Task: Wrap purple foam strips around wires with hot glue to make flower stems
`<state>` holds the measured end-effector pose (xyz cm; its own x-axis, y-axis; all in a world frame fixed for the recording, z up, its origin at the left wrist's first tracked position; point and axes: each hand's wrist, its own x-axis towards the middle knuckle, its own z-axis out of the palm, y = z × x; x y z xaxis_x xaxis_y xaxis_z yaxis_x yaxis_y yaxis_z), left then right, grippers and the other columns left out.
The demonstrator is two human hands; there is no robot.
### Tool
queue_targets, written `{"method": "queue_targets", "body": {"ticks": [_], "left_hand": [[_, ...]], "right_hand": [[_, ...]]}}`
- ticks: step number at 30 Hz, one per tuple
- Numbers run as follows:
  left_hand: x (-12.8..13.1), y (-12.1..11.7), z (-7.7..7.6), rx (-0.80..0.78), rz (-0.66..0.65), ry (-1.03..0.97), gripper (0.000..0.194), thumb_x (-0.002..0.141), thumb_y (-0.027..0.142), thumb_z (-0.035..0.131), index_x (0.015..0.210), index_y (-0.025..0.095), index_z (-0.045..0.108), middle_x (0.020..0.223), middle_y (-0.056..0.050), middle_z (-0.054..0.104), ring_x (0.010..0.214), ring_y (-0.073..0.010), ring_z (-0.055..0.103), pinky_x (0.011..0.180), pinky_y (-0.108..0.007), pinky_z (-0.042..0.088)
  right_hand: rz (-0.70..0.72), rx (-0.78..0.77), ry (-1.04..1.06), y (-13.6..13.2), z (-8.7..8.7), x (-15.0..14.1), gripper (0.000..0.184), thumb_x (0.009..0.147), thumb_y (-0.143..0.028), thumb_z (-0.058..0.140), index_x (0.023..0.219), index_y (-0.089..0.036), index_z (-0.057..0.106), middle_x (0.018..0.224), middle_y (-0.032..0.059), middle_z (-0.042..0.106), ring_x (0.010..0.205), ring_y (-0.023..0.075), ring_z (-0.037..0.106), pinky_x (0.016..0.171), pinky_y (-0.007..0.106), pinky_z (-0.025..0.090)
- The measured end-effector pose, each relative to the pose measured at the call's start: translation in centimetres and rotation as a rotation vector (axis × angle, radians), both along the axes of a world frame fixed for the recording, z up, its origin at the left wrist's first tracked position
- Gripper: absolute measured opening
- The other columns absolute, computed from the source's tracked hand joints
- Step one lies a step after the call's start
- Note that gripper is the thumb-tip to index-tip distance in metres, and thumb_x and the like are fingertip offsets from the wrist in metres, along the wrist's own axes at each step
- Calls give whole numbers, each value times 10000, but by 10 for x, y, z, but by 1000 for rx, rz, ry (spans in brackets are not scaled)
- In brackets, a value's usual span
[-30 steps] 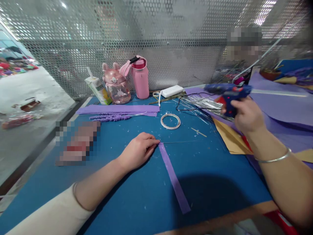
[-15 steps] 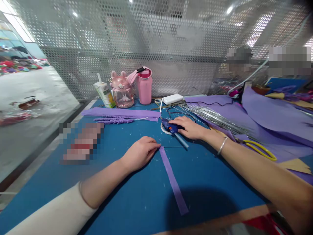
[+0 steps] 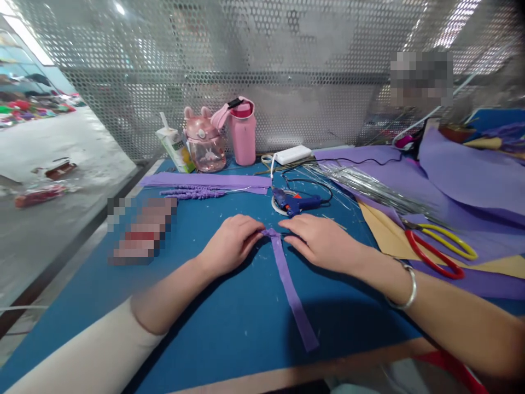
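Note:
A narrow purple strip [image 3: 289,287] slants across the blue table, its folded far end at the fingertips of my left hand [image 3: 235,242]. My left thumb and fingers are pinched together on that end. Just right of the strip is my right hand [image 3: 326,243], thumb and forefinger parted, with nothing seen held between them. A blue glue gun [image 3: 293,202] lies beyond my hands, partly over a white ring-shaped thing [image 3: 279,206]. The thin wire at the strip's end is hard to make out now.
Purple strips [image 3: 205,179] and a knobbly purple stem [image 3: 192,192] lie at the back left. Behind them stand a drink carton [image 3: 175,149], a clear pink bottle [image 3: 206,153] and a pink flask [image 3: 243,137]. Scissors [image 3: 435,254], wires [image 3: 361,183] and purple sheets [image 3: 467,169] cover the right.
My right hand has let go of the glue gun and come nearer, beside the strip. The gun now lies turned, handle to the right. The strip's far end looks folded over at my left fingers.

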<state>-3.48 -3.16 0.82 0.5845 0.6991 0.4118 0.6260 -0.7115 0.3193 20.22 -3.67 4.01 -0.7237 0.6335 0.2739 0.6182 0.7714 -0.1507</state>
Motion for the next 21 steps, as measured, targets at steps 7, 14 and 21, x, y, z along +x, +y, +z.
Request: {"method": "queue_targets", "body": {"ticks": [7,14,21], "left_hand": [[5,-18,17,15,19,97,258,903,246,470,1116,164,591,994,-81,689,903,-229,609,883,-421,399],[19,-28,24,-596,-31,-159,323,953,389,365,881,184,603,768,-14,625,677,-140,555,614,-252,431],[16,-21,11,-1119,19,-708,363,914,506,393,838,173,515,604,49,378,462,-67,273,395,-191,198]], "right_hand": [[-86,-40,-76,-2,2,2,232,942,-226,424,980,-189,650,923,44,708,844,187,644,688,277,420],[82,220,19,-2,0,1,236,904,-143,435,1011,-158,646,868,79,679,827,197,591,742,316,424],[63,220,475,-17,6,4,158,855,-196,509,978,-213,606,936,69,637,911,207,572,851,361,454]]}}
